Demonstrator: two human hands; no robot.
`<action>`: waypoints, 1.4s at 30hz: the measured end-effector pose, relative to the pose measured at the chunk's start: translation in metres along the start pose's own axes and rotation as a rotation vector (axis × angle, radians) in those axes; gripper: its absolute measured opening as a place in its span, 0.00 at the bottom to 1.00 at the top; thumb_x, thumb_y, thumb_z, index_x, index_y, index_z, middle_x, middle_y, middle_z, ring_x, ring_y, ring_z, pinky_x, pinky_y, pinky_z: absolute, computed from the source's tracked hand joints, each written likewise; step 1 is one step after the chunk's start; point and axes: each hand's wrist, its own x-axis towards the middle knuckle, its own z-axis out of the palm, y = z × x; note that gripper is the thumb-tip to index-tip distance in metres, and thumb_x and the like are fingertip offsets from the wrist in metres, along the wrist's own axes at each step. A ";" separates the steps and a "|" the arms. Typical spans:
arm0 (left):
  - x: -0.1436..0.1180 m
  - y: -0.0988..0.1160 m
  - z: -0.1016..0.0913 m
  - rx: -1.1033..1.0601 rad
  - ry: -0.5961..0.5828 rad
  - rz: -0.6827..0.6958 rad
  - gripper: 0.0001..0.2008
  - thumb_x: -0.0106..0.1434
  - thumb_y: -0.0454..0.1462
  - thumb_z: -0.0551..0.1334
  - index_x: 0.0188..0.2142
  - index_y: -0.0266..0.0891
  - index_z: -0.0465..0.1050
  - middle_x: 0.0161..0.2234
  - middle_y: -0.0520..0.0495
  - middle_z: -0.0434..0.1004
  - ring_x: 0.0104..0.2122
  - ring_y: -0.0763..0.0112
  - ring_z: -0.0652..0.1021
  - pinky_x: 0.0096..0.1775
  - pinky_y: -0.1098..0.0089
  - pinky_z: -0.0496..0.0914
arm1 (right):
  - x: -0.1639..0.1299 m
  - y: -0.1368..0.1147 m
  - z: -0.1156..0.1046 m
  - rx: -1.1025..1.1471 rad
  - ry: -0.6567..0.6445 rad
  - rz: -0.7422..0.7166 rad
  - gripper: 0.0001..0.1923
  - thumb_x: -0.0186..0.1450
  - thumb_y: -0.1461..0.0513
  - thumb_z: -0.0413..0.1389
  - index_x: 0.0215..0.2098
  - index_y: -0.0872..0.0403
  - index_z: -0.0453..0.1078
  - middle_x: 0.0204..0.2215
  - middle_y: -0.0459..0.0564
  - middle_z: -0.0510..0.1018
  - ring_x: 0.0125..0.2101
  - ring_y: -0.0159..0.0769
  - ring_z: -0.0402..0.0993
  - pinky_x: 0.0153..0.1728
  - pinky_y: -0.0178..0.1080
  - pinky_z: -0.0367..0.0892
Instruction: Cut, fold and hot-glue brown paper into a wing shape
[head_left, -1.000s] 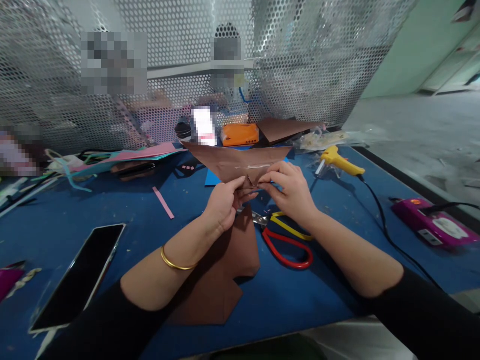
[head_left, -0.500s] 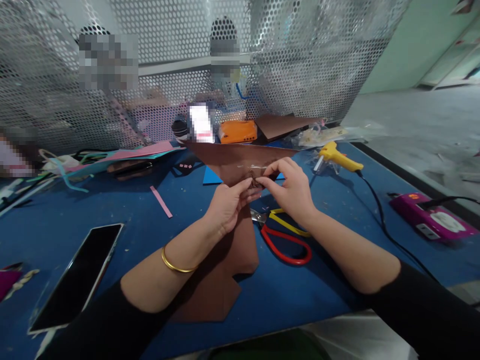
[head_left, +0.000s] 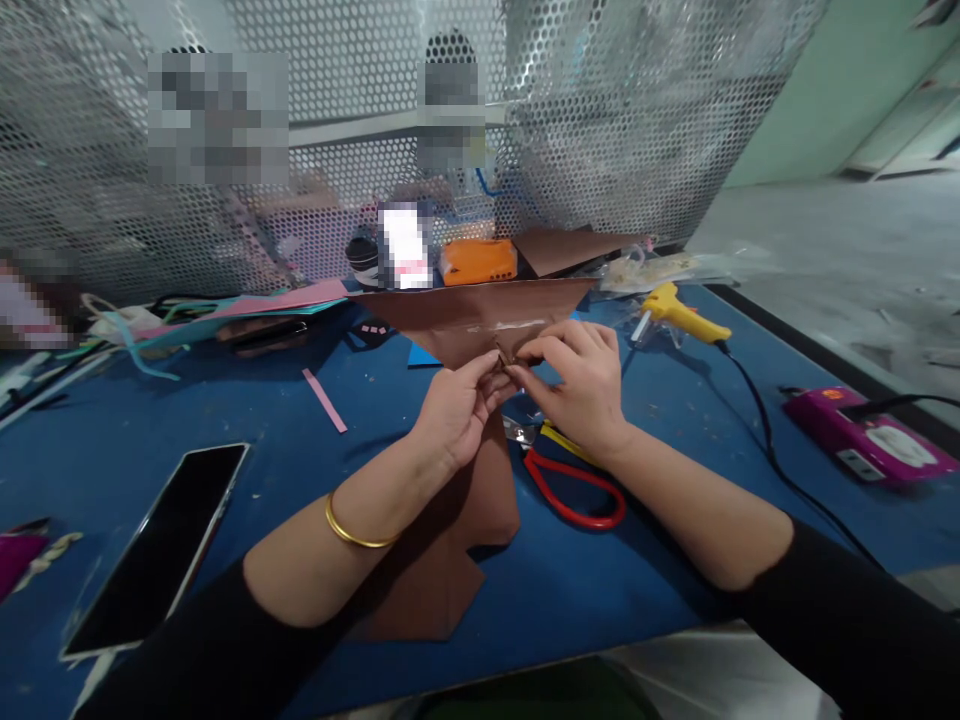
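Right now your brown paper piece (head_left: 465, 315) fans wide above, narrowing downward; your left hand (head_left: 454, 415) and right hand (head_left: 581, 385) pinch its centre fold, fingertips closed together.

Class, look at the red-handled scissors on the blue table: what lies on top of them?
The right hand and wrist cover the blades of the scissors; only the red and yellow handle loops show. The blades are hidden.

Both hands (head_left: 517, 385) pinching, fingertips meeting.
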 end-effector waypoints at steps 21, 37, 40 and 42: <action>0.003 -0.002 -0.003 0.017 0.128 0.137 0.04 0.51 0.29 0.70 0.26 0.36 0.77 0.29 0.49 0.82 0.31 0.71 0.82 0.42 0.69 0.75 | 0.006 -0.008 0.006 0.886 -0.108 0.900 0.17 0.59 0.47 0.60 0.27 0.51 0.65 0.23 0.45 0.73 0.23 0.32 0.71 0.22 0.36 0.66; 0.003 -0.001 -0.006 0.031 0.119 -0.042 0.02 0.54 0.33 0.69 0.29 0.37 0.79 0.30 0.48 0.82 0.31 0.73 0.80 0.35 0.73 0.70 | 0.008 -0.008 0.004 1.134 -0.203 0.997 0.11 0.52 0.55 0.66 0.23 0.53 0.72 0.18 0.42 0.73 0.19 0.27 0.68 0.21 0.33 0.64; 0.003 -0.004 -0.006 0.016 0.111 -0.032 0.01 0.56 0.32 0.68 0.29 0.37 0.80 0.31 0.49 0.82 0.31 0.75 0.79 0.36 0.73 0.71 | 0.005 -0.013 0.006 1.131 -0.224 1.010 0.13 0.50 0.54 0.68 0.23 0.54 0.73 0.19 0.45 0.76 0.21 0.29 0.71 0.21 0.33 0.65; 0.003 -0.005 -0.005 0.007 0.089 -0.027 0.02 0.57 0.32 0.67 0.29 0.36 0.80 0.32 0.48 0.82 0.31 0.74 0.79 0.38 0.71 0.72 | 0.003 -0.017 0.009 1.138 -0.222 1.013 0.13 0.49 0.55 0.69 0.22 0.54 0.73 0.19 0.45 0.76 0.21 0.29 0.71 0.22 0.33 0.66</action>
